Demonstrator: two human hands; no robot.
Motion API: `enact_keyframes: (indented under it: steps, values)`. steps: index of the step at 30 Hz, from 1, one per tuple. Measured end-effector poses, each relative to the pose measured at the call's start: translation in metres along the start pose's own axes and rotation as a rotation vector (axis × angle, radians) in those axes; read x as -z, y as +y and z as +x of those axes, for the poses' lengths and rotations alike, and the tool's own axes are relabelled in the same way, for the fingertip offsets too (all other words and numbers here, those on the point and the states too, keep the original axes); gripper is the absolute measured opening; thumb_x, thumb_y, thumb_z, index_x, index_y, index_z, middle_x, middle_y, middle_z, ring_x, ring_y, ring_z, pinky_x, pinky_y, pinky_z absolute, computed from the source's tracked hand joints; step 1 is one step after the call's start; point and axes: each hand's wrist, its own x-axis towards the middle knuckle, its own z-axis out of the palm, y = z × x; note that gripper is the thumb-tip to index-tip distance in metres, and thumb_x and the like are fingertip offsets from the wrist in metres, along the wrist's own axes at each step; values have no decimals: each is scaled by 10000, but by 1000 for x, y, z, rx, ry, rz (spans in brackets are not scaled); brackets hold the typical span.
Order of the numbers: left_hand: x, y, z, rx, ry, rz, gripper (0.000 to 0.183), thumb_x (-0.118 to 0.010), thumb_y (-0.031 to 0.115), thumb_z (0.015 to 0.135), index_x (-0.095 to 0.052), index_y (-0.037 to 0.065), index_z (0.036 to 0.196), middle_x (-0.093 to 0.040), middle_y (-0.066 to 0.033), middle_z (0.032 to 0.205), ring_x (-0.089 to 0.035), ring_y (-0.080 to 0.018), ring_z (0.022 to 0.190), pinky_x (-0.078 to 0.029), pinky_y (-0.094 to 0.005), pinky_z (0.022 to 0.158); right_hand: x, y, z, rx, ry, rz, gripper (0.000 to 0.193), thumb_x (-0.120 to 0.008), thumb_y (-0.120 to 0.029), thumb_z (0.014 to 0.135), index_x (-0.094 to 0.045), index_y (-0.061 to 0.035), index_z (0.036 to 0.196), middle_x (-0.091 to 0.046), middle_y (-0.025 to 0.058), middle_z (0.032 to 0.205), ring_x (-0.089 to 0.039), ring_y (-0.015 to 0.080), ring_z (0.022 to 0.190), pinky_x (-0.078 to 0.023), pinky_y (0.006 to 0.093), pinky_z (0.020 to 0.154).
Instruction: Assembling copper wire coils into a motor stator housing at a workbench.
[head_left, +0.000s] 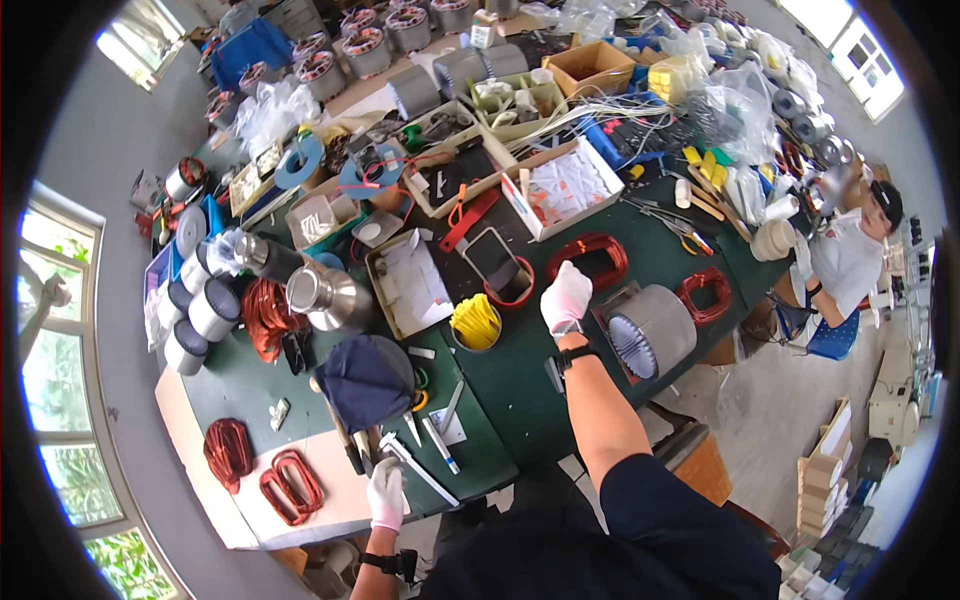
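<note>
My right hand (pixel 567 298), in a white glove, is closed at the near-left edge of a red wire coil (pixel 605 258); its grip is too small to make out. A grey ribbed motor stator (pixel 650 332) lies on its side to the right of that wrist. My left hand (pixel 385 497), also gloved, hovers low by the table's front edge, its fingers loosely stretched and nothing seen in them. Just beyond it are a caliper (pixel 418 468) and the wooden handles (pixel 345 432) of tools lying beside a dark cloth cap (pixel 365 382).
Yellow sleeves fill a round cup (pixel 476 324). A phone (pixel 493 260) leans near a red tape roll. More red coils (pixel 705 296) lie at right and front left (pixel 292 487). Open boxes (pixel 567 188) of parts crowd the back. A person (pixel 850 245) sits at the right end.
</note>
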Motion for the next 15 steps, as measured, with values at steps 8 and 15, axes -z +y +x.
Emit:
enact_keyframes:
  steps: [8,15]
  values:
    - [64,-61,-5,186,55,-178,352,-604,178,1039,-640,23,1353,-697,-73,1217,-671,-153,1030,-553,-309,909,105,-62,-130,360,-1,379,333,-681,-54,886,-684,25,1210,-716,215,1108,-669,400,1046,-520,475,954]
    - [175,-179,-6,22,520,-39,298,-599,167,987,-669,-1,1224,-719,-113,1078,-681,-177,898,-539,-323,849,121,-152,-301,637,-438,566,253,-632,-7,940,-670,5,1190,-693,172,1131,-671,346,1048,-530,432,954]
